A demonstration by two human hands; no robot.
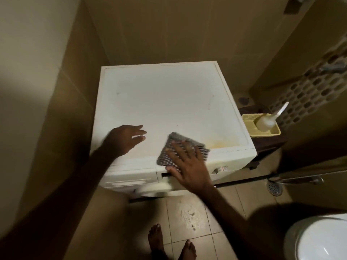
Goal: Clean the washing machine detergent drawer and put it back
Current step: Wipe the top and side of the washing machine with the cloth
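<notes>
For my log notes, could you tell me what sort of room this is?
Most likely a home bathroom that doubles as a laundry corner: a white washing machine stands against tiled walls, a toilet sits at lower right, and there is a floor drain.

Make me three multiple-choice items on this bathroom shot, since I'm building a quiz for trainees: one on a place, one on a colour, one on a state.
1. Where does the checked cloth lie?
A. on the floor
B. on the front edge of the washing machine top
C. in the yellow tray

2. What colour is the tray beside the machine?
A. pale yellow
B. blue
C. black

3. How is the left hand?
A. gripping the cloth
B. fingers extended, holding nothing
C. closed round a bottle

Answers: 1 B, the right hand presses the cloth there; 2 A, the tray shows pale yellow; 3 B, its fingers are spread over the top.
</notes>
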